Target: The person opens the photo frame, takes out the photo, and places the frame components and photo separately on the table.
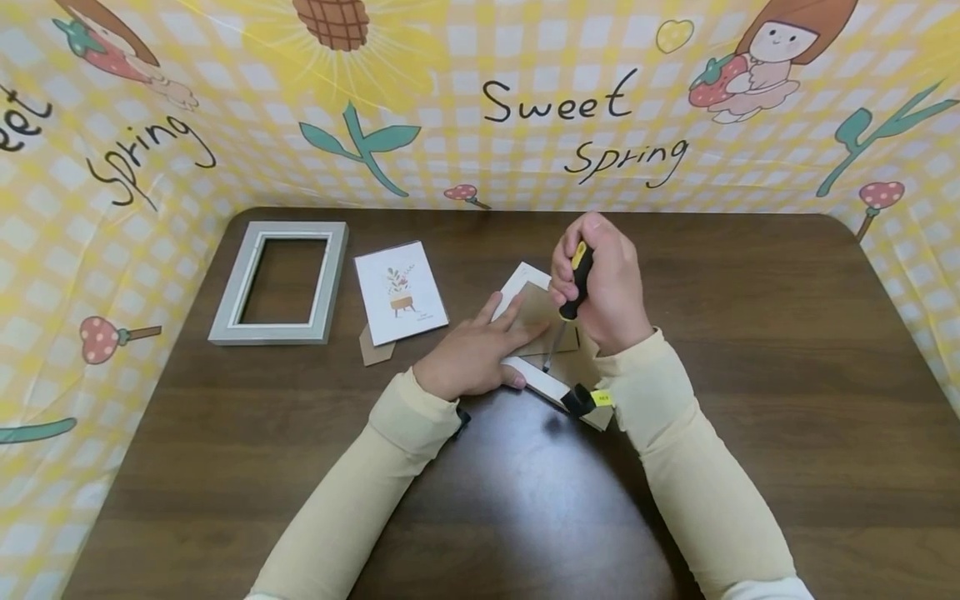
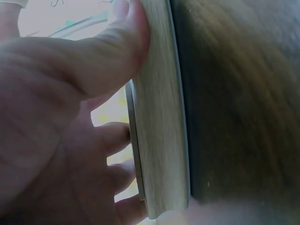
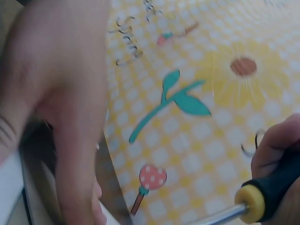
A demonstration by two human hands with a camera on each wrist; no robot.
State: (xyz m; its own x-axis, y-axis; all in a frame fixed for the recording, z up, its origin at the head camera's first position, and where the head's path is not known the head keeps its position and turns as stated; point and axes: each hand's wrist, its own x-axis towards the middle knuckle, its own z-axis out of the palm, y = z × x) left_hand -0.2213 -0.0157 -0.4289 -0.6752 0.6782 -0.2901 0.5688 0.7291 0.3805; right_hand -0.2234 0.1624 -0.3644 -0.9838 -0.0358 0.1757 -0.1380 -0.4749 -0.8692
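Note:
A white picture frame (image 1: 534, 379) lies turned at an angle, its tan backing board (image 1: 536, 304) facing up. My left hand (image 1: 480, 346) rests on it with fingers spread over the board. In the left wrist view, my left thumb (image 2: 117, 51) touches the side of the frame (image 2: 161, 126). My right hand (image 1: 611, 279) grips the black and yellow handle of a screwdriver (image 1: 576, 283) held above the frame. Its metal shaft slants down, with the tip at the frame's near inner edge. In the right wrist view, the screwdriver (image 3: 255, 201) shows at the lower right.
A second, empty-centred grey-white frame (image 1: 337, 287) lies at the left of the dark wooden table (image 1: 750, 375). Beside it is a card with a plant picture (image 1: 405, 279), partly over a small brown piece (image 1: 377, 347). Yellow checked cloth (image 1: 480, 50) surrounds the table.

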